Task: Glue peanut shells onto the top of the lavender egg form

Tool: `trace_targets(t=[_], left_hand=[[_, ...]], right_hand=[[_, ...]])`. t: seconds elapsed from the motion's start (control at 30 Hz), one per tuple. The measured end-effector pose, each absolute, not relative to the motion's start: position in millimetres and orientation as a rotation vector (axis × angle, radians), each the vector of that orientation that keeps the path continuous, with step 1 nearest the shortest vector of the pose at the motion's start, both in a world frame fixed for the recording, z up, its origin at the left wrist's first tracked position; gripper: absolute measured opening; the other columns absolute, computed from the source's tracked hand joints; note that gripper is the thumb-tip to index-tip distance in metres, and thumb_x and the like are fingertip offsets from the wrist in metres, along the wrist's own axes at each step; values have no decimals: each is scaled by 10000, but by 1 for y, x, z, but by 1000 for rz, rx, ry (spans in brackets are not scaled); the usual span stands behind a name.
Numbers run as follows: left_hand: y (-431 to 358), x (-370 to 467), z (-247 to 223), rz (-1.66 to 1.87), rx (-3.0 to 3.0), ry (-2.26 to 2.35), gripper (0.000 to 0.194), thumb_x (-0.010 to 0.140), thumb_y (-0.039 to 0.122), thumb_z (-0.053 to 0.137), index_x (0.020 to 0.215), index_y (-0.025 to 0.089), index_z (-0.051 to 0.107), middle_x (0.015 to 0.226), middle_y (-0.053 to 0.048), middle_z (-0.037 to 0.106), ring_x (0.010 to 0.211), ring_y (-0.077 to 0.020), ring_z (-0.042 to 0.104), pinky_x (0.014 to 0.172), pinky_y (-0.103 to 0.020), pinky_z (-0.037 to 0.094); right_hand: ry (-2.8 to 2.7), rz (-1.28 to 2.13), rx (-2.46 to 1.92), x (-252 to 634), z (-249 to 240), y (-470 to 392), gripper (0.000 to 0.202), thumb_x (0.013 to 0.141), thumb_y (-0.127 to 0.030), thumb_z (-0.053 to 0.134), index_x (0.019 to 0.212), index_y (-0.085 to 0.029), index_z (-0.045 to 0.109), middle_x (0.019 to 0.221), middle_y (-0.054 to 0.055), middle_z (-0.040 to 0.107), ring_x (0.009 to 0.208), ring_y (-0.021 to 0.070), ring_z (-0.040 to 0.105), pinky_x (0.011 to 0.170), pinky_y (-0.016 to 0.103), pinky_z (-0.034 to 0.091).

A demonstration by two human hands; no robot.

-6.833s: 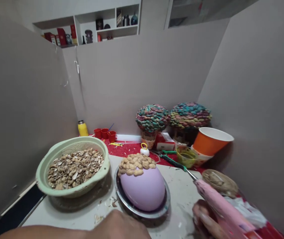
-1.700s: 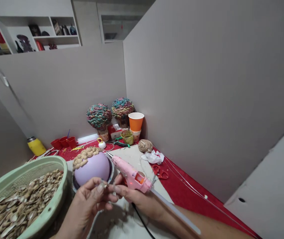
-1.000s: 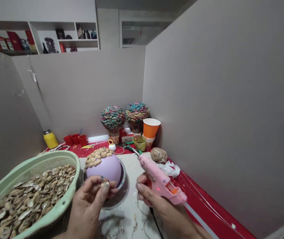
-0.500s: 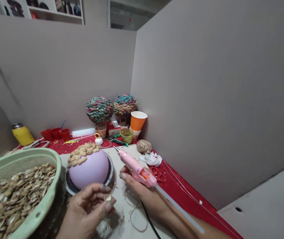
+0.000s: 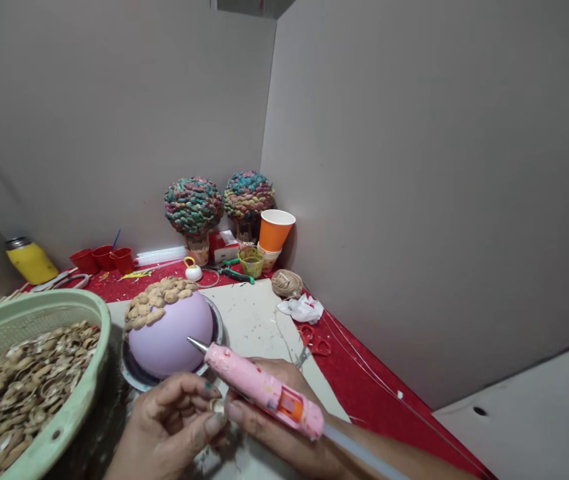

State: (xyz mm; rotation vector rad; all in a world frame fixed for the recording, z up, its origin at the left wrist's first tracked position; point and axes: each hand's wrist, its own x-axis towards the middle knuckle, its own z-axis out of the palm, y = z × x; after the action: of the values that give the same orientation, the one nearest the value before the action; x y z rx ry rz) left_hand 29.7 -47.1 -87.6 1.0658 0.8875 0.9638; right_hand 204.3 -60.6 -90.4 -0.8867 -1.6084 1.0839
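My left hand [image 5: 172, 427] pinches a small peanut shell [image 5: 217, 405] between thumb and fingertips, low in the view. Beside it, my right hand [image 5: 279, 413] is wrapped round a pink glue gun [image 5: 259, 387], its thumb near the shell. The gun's metal nozzle points up and left, in front of a lilac ball [image 5: 172, 340]. Peanut shells [image 5: 159, 301] cover the ball's upper left part. Under the ball is a round bowl [image 5: 218, 327]. At the left stands a green basket [image 5: 102, 333] full of loose shell halves [image 5: 29, 387].
Two balls of coloured shells [image 5: 193, 207] stand at the back, near an orange cup [image 5: 277, 230]. Twine [image 5: 287, 283], tissue [image 5: 304, 308] and red-handled scissors [image 5: 321, 347] lie to the right. Red cups [image 5: 123, 260] and a yellow jar [image 5: 32, 260] are at the back left.
My right hand has brought the glue gun down and nearer to my left hand, which still holds the shell. The view has tilted downward slightly.
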Motion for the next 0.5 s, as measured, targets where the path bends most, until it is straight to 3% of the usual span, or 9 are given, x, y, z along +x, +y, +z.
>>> trace_targets(t=[0.27, 0.5], left_hand=[[-45, 28, -89, 896, 1016, 767, 234, 592, 293, 898, 718, 163, 749, 615, -12, 738, 558, -124, 674, 574, -193, 540], [-41, 23, -92, 783, 1007, 720, 202, 642, 267, 873, 778, 170, 760, 695, -36, 772, 622, -166, 725, 621, -233, 574]], right_hand=[[-1615, 1136, -944, 207, -103, -59, 124, 847, -245, 589, 749, -181, 546, 677, -30, 487, 583, 112, 495, 520, 204, 444], [-1601, 1110, -985, 209, -114, -61, 209, 878, -376, 626, 844, -171, 603, 750, 2, 564, 646, 136, 533, 554, 222, 481]])
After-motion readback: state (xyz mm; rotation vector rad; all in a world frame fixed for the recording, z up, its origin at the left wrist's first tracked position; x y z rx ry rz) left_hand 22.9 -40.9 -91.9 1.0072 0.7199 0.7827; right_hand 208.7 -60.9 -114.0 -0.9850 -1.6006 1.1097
